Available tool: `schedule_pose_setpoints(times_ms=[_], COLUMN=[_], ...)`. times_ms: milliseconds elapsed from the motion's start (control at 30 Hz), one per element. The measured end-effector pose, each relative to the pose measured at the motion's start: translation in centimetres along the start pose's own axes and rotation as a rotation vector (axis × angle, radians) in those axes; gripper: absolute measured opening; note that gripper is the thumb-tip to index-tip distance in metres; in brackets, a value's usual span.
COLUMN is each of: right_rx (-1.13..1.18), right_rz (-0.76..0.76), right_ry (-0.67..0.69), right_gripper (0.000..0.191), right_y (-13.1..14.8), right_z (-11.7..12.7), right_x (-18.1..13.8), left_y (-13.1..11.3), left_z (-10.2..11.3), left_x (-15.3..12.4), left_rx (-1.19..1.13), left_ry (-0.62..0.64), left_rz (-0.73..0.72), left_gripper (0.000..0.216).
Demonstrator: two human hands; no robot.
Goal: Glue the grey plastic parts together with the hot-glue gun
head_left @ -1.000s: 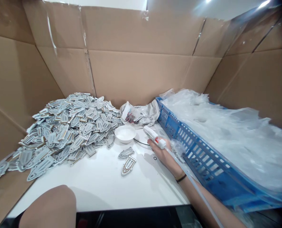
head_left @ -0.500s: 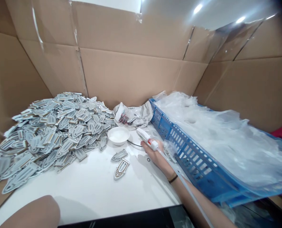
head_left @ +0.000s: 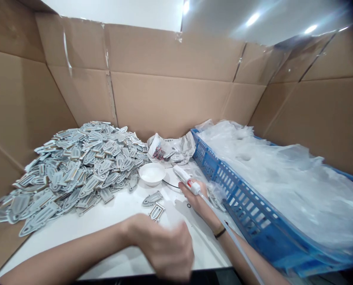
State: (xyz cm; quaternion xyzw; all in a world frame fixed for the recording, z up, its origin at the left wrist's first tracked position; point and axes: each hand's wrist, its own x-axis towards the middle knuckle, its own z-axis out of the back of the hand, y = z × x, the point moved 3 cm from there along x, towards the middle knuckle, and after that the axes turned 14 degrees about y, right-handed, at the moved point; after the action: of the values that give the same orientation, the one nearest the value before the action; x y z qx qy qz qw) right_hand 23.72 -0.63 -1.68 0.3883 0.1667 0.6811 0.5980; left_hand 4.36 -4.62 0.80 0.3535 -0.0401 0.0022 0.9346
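My right hand [head_left: 200,204] is wrapped round a white pen-shaped tool [head_left: 185,178] with a red part near its back end. A clear tube [head_left: 237,241] runs from the tool along my forearm. Blurred by motion, my left hand [head_left: 167,251] is over the near table with its fingers curled in; whatever they may hold is hidden. Just beyond it lies a pointed grey-white plate with gold trim [head_left: 156,211], partly covered by the hand. A similar grey plate [head_left: 152,198] lies behind that one. Farther back stands a shallow white bowl [head_left: 152,183].
A large heap of the same plates [head_left: 90,162] fills the left side. Crumpled printed paper [head_left: 188,146] sits at the back, with plates on it. On the right, a blue crate [head_left: 244,198] holds clear plastic bags [head_left: 271,178]. Cardboard walls [head_left: 170,99] enclose the table.
My left arm has come in from the lower left, bringing the hand to the near middle and over part of the gold-trimmed plate. My right hand keeps the tool. The view has shifted slightly.
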Motion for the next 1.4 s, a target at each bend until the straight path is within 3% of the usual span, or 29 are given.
schedule_pose_setpoints(times_ms=[100,200,333,467,633,867,1167,1400], right_rx=[0.011,0.004,-0.019,-0.027,-0.032,-0.055,-0.051,-0.030], right_rz=[-0.005,-0.029,-0.033,-0.025,-0.031,-0.041,-0.032,-0.017], right_ry=[0.007,0.013,-0.002,-0.010,0.011,0.013,0.000,0.011], right_gripper=[0.036,0.035,0.036,0.036,0.035,0.038,0.037,0.037], right_y=[0.4,0.5,0.1,-0.5,-0.5,0.0,-0.1,1.1], right_z=[0.2,0.2,0.1,0.0,-0.1,0.2,0.1,0.6], right_x=[-0.2,-0.2,0.0,0.1,0.1,0.0,0.0,-0.4], left_y=[2.5,4.0,3.1,2.2,2.4,3.1,3.2,7.9], left_z=[-1.4,-2.5,-2.3,-1.7,-2.0,-4.0,-3.7,-4.4], left_x=[-0.1,-0.9,-1.3,-1.0,-1.1,-2.1,-1.9,-1.0], left_rx=[-0.109,-0.361,-0.666,-0.757,-0.806,-1.063,-0.811,-0.615], left_ry=[-0.018,0.176,0.496,0.614,0.609,0.389,0.516,0.441], left_rz=[0.178,0.439,0.473,0.487,0.529,0.739,0.694,0.799], left_gripper=[0.016,0.028,0.037,0.029,0.018,0.019,0.014,0.027])
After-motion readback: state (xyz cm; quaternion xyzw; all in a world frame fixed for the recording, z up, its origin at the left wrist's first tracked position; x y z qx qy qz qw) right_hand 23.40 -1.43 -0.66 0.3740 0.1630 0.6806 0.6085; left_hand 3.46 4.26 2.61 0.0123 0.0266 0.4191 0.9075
